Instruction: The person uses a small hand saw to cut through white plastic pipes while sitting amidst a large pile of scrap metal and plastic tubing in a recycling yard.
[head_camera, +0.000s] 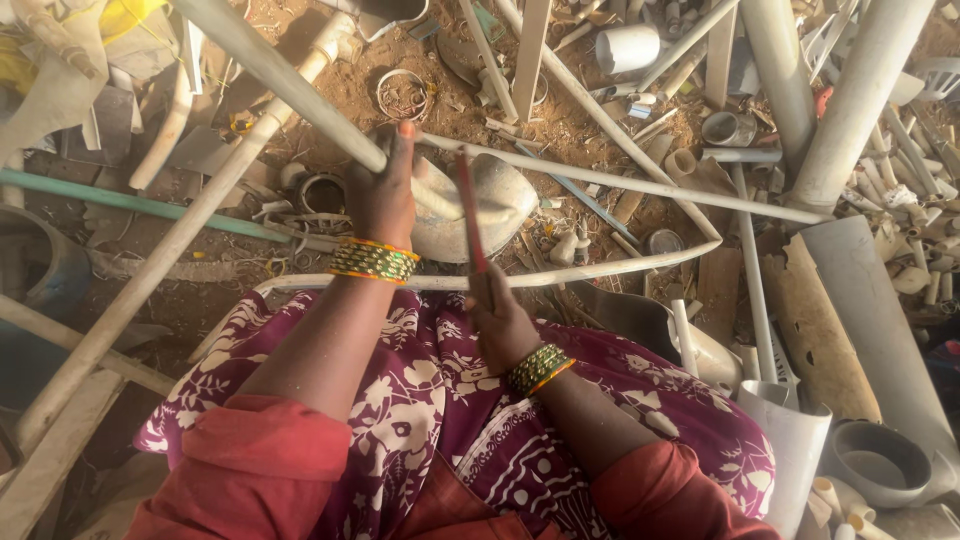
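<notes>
My left hand (385, 195) is closed around a long white plastic pipe (270, 72) that slants up to the upper left; the pipe's near end rests on a rounded grey-white stone or block (505, 195). My right hand (498, 318) grips the handle of a thin red-framed saw blade (468, 205) that stands upright beside the pipe, just right of my left hand. Both wrists wear green and gold bangles. My lap is covered by maroon cloth with a white flower print (440, 400).
Dirt ground strewn with cut white pipes, pipe fittings and rings. A thick pipe (860, 95) leans at the upper right, a wide half-pipe (880, 330) lies right, a grey fitting (880, 462) sits lower right, a green pipe (110, 200) runs left.
</notes>
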